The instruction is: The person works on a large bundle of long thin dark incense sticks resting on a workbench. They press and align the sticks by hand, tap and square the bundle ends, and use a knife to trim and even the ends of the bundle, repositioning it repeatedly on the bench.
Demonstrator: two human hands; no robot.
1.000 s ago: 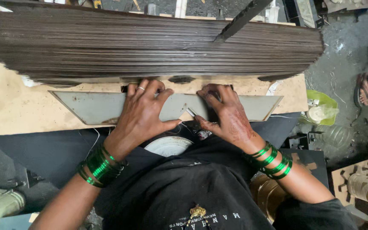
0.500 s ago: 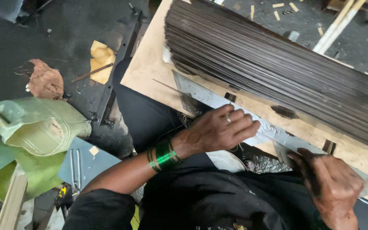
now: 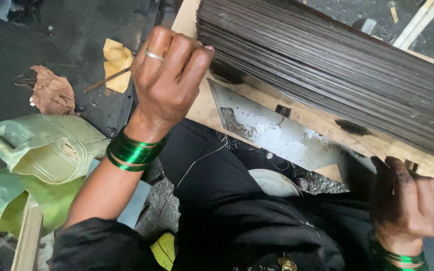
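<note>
**Both hands closing on the ends of the sheet stack**

The person sits tight against a pale wooden board [image 3: 204,108] that serves as the table, and on it lies a long, thick stack of thin dark sheets [image 3: 337,70], running from the near left corner away to the right edge. The left hand [image 3: 169,75], with a silver ring and green glass bangles [image 3: 134,150] at the wrist, is raised at the stack's left end; its fingers [image 3: 192,62] are curled and pressed together, the tips touching or just meeting the sheet edges. Whether they already pinch a sheet I cannot tell. The right hand [image 3: 413,206], blackened with grime, sits at the front edge of the table towards the right, its fingers folded into a closed fist; what it grips is hidden.

Between the hands, flat on the board just in front of the stack, lies a shiny grey metal plate with slanted ends [image 3: 277,133].

As I read it, the step in hand is taking hold of the stack's ends. The next move seems to call for a firm, even grip on both sides, since loose thin sheets would fan or slide.

On the dark floor to the left lie a pale green plastic jerrycan [image 3: 46,148], a crumpled brown rag [image 3: 51,93] and a yellow scrap of card [image 3: 116,62].
</note>
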